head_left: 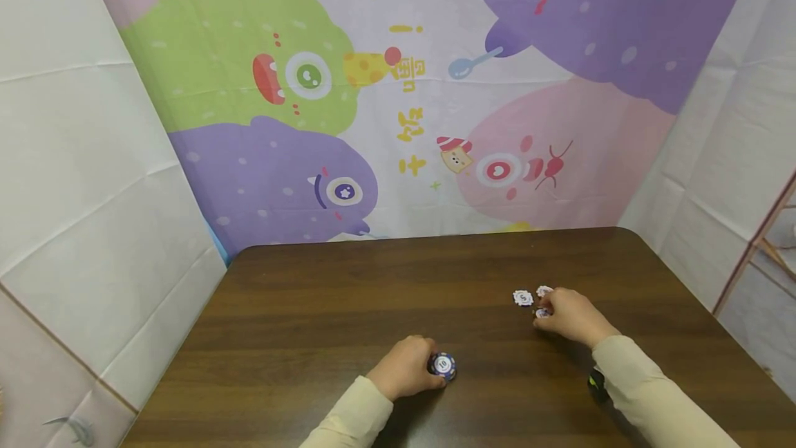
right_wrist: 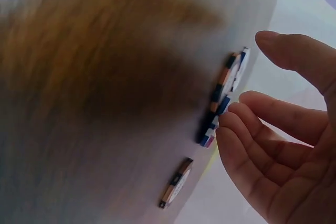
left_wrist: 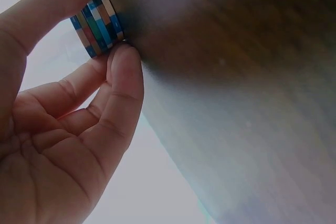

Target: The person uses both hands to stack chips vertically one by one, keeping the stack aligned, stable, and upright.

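Note:
In the head view my left hand (head_left: 407, 366) grips a stack of poker chips (head_left: 443, 365) at the front middle of the table. The top chip is blue and white and marked 10. The left wrist view shows the stack (left_wrist: 98, 20) edge-on, its chips striped in several colours, between thumb and fingertips. Farther back on the right, my right hand (head_left: 572, 314) reaches over loose poker chips (head_left: 523, 298), partly hiding some. Seen from the right wrist, its thumb stands apart from the bent fingers, whose tips come right up to a blue and white chip (right_wrist: 210, 132).
The dark brown wooden table (head_left: 323, 303) has rounded far corners. Behind it hangs a cloth (head_left: 410, 102) printed with cartoon monsters. A black object with a green mark (head_left: 597, 384) shows beside the right sleeve. In the right wrist view another chip (right_wrist: 176, 183) lies apart.

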### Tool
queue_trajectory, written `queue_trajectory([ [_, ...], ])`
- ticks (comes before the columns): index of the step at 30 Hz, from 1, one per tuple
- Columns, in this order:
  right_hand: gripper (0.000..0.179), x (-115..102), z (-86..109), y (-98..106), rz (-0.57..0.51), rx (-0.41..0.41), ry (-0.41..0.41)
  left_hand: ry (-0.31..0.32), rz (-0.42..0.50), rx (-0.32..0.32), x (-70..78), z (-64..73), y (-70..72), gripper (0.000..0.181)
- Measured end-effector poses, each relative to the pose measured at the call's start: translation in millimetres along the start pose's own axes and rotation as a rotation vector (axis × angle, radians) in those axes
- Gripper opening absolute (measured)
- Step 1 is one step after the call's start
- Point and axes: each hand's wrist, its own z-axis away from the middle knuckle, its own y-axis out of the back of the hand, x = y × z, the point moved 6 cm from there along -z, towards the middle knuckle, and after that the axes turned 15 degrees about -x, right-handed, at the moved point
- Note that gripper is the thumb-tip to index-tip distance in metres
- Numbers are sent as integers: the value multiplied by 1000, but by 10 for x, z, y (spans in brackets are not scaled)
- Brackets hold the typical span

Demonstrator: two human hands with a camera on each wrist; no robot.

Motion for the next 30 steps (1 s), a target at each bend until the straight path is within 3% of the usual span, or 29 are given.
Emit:
queue_trajectory([
  [11,29,17,-67,0,58,-40,13,12,1,-13,6,9,5,34],
  [30,13,-4,-147,-5,84,-132,26,17,1,-10,23,36,33,34],
])
